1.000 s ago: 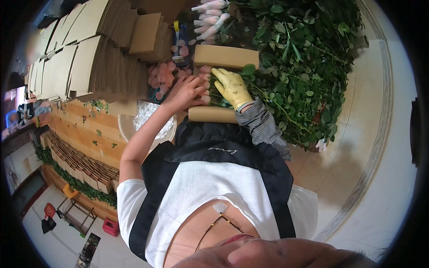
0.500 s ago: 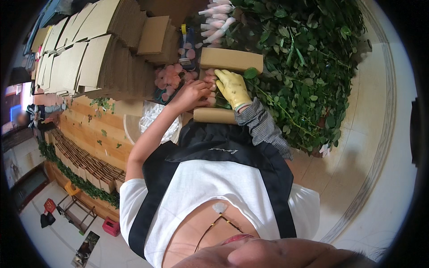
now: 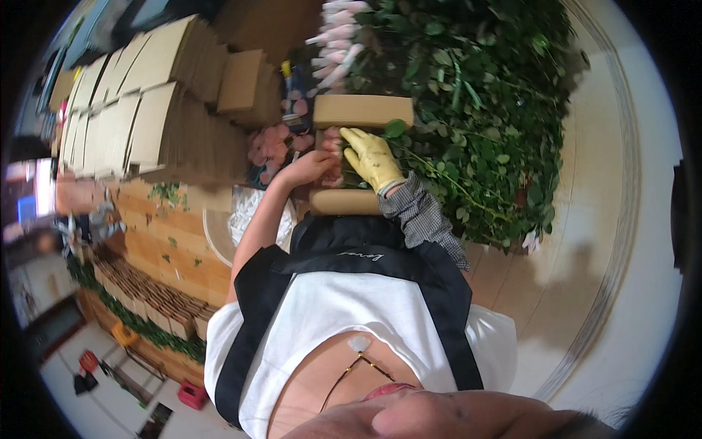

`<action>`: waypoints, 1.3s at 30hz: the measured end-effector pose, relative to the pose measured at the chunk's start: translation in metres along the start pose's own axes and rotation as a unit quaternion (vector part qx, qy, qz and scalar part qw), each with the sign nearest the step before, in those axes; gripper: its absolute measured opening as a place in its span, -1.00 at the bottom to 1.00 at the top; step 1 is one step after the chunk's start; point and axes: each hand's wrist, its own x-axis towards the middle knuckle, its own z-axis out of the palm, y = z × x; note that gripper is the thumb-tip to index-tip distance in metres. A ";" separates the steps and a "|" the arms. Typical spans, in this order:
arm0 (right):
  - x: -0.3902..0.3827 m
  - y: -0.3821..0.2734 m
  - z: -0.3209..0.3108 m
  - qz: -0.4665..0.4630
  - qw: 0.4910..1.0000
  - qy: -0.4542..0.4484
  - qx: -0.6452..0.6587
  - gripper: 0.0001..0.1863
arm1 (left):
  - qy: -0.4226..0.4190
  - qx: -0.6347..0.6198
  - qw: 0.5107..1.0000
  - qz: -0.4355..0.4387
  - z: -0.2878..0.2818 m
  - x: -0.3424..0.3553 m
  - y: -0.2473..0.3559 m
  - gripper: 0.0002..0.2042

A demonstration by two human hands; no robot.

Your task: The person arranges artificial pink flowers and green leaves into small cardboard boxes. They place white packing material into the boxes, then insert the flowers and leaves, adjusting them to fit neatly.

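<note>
A row of pink roses [image 3: 331,144] lies between two rolled or folded pieces of corrugated cardboard, a far one [image 3: 363,111] and a near one [image 3: 345,202]. My bare left hand [image 3: 308,167] reaches in from the left, its fingers bent together against the rose heads; their tips are partly hidden among the blooms. Wearing a yellow glove, my right hand [image 3: 374,159] rests over the stems just right of the heads. Its fingers are stretched out and its thumb stands apart. More pink roses [image 3: 269,146] are bunched left of the cardboard.
A large heap of leafy green stems [image 3: 475,132] fills the right side. Flowers in pale sleeves [image 3: 338,44] lie at the far end. Stacked cardboard sheets [image 3: 139,110] rise on the left, above a round container [image 3: 217,228] of small white pieces [image 3: 250,218]. Another person is at far left.
The whole view has shifted slightly. My left hand has drawn a little left and nearer to me, away from the gloved fingertips, so more of the rose row shows. My right hand stays nearly in place.
</note>
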 end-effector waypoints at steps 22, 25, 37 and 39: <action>-0.016 -0.036 -0.097 -0.014 0.919 -0.216 0.331 -0.24 | 0.018 -0.079 0.997 0.020 -0.046 -0.018 0.025 -0.65; 0.007 0.003 -0.041 -0.070 0.983 -0.127 -0.117 -0.21 | 0.302 -0.081 0.948 0.059 -0.061 -0.053 0.083 -0.71; 0.025 -0.016 -0.027 0.007 0.952 -0.234 -0.195 -0.26 | 0.579 0.477 0.652 -0.111 -0.106 -0.022 0.143 -0.30; 0.023 -0.011 -0.025 -0.004 0.961 -0.214 -0.174 -0.27 | 0.601 0.465 0.644 -0.086 -0.107 -0.024 0.139 -0.30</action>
